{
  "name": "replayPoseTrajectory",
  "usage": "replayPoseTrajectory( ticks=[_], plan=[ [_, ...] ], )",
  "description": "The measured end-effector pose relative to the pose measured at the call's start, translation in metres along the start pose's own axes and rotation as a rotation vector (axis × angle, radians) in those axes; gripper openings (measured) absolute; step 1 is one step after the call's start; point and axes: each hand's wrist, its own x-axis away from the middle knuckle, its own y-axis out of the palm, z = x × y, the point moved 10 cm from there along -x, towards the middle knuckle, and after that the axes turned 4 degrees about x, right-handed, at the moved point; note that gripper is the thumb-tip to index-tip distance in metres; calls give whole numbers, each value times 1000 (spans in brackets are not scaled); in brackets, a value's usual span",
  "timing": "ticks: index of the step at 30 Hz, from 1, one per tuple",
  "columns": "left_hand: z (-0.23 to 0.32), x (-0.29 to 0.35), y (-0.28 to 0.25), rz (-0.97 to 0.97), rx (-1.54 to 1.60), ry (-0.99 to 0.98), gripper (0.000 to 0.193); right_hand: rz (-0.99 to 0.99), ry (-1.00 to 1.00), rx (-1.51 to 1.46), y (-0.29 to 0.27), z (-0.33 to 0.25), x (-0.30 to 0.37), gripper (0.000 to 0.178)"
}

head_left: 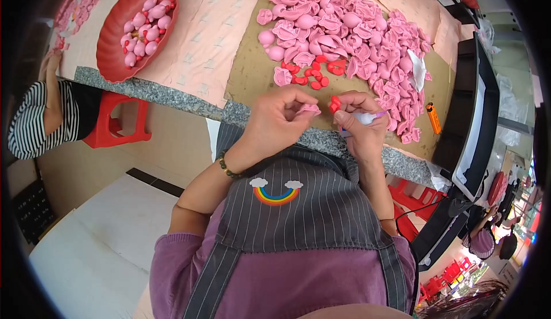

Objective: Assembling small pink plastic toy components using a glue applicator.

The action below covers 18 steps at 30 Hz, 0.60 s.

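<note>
My left hand point(278, 118) pinched a pink shell point(310, 109) at the near tabletop point(252, 72) edge; my right hand point(359, 121), at its 3 o'clock, gripped a white tube point(367, 117) and a red piece point(334, 104). Red bits point(310, 75) lay at 12 o'clock, then the pink pile point(356, 26); a red bowl point(115, 43) sat at 10 o'clock.

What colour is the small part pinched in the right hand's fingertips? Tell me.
Red small plastic part, head view.
</note>
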Motion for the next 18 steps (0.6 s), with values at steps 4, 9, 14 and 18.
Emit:
replayPoseTrajectory(
  ticks=[4, 9, 14, 18],
  plan=[
    [7, -1, 4, -5, -92, 128, 17, 34, -183, 180, 13, -19, 6, 20],
    [7, 0, 2, 37, -39, 132, 18, 44, -432, 579, 30, -44, 10, 15],
    [-3, 2, 8, -79, -43, -19, 22, 129, -247, 370, 15, -28, 6, 13],
    [2, 1, 9, -120, -56, 37, 22, 132, -196, 310, 11, -16, 6, 13]
  ],
)
